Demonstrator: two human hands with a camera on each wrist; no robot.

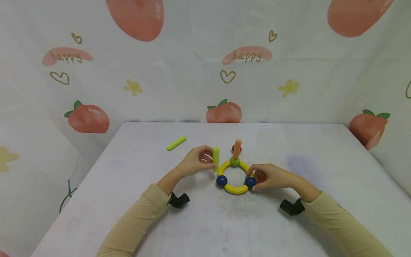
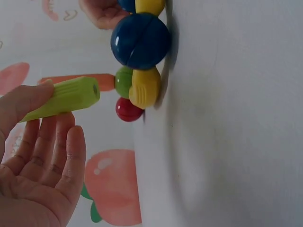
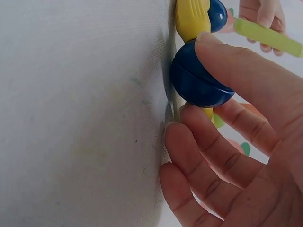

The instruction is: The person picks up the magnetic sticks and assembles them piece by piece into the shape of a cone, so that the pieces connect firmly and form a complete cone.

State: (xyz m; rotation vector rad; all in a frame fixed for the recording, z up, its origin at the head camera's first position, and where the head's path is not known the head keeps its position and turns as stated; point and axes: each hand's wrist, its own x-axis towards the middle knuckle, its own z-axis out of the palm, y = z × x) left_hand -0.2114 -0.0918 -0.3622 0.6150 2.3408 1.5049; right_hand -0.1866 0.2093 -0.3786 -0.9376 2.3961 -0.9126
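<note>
My left hand pinches a lime-green rod between thumb and fingers. The rod stands nearly upright, left of a ring of curved yellow pieces joined by balls. My right hand holds the ring's right-hand blue ball between thumb and fingers. Another blue ball sits on the ring's left side. At the far side is a green ball, from which an orange rod rises. Behind it lies a red ball, partly hidden by the orange rod in the head view.
A second lime-green rod lies on the white tabletop, beyond the left hand. Black wrist devices sit at both sleeve cuffs. A printed cloth backdrop rises behind the table's back edge.
</note>
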